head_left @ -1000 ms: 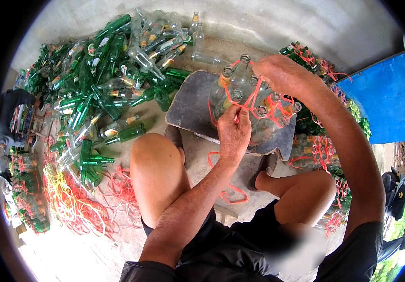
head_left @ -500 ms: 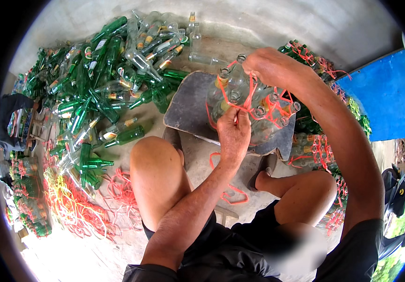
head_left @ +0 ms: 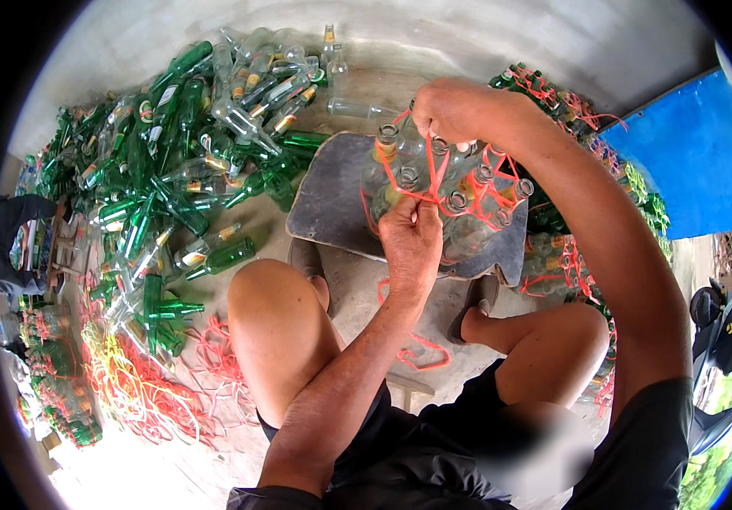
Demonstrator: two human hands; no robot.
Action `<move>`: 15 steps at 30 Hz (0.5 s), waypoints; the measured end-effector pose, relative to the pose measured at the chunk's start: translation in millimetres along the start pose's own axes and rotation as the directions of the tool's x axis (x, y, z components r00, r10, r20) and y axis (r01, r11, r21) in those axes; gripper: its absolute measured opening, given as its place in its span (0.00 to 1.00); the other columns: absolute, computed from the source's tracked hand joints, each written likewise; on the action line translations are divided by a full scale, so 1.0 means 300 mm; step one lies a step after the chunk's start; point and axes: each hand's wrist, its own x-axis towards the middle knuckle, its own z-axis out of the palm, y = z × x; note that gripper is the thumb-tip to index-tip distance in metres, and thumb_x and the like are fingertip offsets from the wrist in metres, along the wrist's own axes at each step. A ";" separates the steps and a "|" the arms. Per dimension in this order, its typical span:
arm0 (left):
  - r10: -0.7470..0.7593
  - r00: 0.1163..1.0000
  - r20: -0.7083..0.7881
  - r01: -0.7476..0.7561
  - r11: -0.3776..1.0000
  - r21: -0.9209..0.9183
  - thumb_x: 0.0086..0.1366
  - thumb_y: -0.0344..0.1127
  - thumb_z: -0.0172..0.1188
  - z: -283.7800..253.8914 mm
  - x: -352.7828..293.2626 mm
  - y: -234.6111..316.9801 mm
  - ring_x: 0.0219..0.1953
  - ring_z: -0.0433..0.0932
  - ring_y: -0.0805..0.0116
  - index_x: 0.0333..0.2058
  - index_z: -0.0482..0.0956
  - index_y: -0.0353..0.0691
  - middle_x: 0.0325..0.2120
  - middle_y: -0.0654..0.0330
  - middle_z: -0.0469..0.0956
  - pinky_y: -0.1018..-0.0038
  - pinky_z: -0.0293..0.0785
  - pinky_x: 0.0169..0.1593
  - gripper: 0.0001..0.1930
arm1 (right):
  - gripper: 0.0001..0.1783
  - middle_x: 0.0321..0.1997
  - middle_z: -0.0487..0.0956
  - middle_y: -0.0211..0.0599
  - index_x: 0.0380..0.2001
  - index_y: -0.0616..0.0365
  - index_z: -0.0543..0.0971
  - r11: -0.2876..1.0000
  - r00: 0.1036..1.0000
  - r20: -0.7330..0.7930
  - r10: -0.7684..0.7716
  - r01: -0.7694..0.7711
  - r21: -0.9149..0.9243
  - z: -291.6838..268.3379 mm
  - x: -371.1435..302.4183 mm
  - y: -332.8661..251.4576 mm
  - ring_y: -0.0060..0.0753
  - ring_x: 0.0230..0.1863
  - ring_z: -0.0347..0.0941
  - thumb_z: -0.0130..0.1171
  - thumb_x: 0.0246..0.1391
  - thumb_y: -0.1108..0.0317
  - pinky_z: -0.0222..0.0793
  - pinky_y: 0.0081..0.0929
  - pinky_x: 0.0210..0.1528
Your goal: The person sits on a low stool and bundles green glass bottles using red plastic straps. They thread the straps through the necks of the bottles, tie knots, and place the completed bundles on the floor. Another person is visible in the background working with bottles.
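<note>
Several clear glass bottles stand upright in a cluster on a dark board in front of me. Red plastic strapping loops round their necks and crosses between them. My left hand is closed at the near side of the cluster, thumb and fingers pinching the strapping beside a bottle neck. Over the far bottle necks, my right hand is curled with the knuckles up. Its fingertips are mostly hidden, so what it grips there does not show clearly.
A large heap of loose green and clear bottles lies at the left against the wall. Tangled red and yellow strapping is on the floor below it. Strapped bottle bundles stand at the right, near a blue panel.
The whole view has shifted slightly. Both hands stay at the bottle cluster, and my left hand still pinches the strapping with its grip slightly turned.
</note>
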 end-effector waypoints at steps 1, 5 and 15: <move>-0.011 1.000 0.002 0.011 1.000 -0.015 0.74 0.31 0.58 0.004 -0.002 0.001 0.23 0.62 0.85 0.29 0.81 0.34 0.20 0.72 0.70 0.79 0.56 0.25 0.12 | 0.19 0.25 0.84 0.50 0.39 0.62 0.86 1.000 1.000 -0.014 -0.006 0.006 -0.012 0.009 0.008 0.005 0.42 0.26 0.85 0.49 0.48 0.83 0.77 0.45 0.28; -0.003 1.000 -0.019 0.003 1.000 0.010 0.73 0.29 0.56 -0.003 -0.006 -0.001 0.23 0.59 0.86 0.28 0.79 0.32 0.19 0.74 0.66 0.77 0.55 0.25 0.13 | 0.22 0.24 0.85 0.50 0.42 0.61 0.86 0.988 0.984 0.097 0.148 -0.151 0.027 -0.025 -0.021 -0.034 0.38 0.27 0.86 0.48 0.49 0.83 0.80 0.40 0.29; -0.104 0.993 -0.052 0.105 0.994 0.020 0.71 0.30 0.59 -0.050 -0.024 0.082 0.24 0.59 0.85 0.30 0.82 0.29 0.20 0.75 0.66 0.76 0.56 0.25 0.11 | 0.14 0.28 0.86 0.51 0.43 0.60 0.85 0.923 0.958 0.119 0.262 -0.284 0.260 -0.003 -0.049 -0.010 0.39 0.30 0.87 0.53 0.59 0.77 0.80 0.38 0.29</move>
